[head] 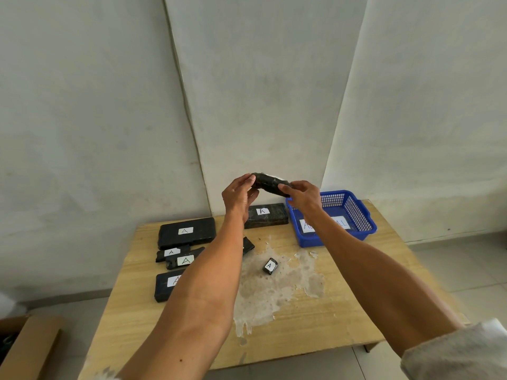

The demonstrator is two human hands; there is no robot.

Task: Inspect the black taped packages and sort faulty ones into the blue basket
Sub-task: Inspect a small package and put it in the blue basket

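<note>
Both hands hold one black taped package [268, 183] up in the air above the table's far edge. My left hand [238, 196] grips its left end and my right hand [301, 197] pinches its right end. A bit of white shows on its top. The blue basket [362, 215] stands at the back right of the table with a white paper label lying in it, partly hidden by my right forearm. Several black packages with white "A" labels lie on the table: a large one [187, 232] at the back left, one [266, 215] under the hands, a small one [270, 266] at the centre.
The wooden table [315, 319] has a worn pale patch in the middle. More labelled packages [178, 257] and another [164, 286] lie along its left side, partly covered by my left forearm. A cardboard box [27, 344] sits on the floor at the lower left. White walls stand close behind.
</note>
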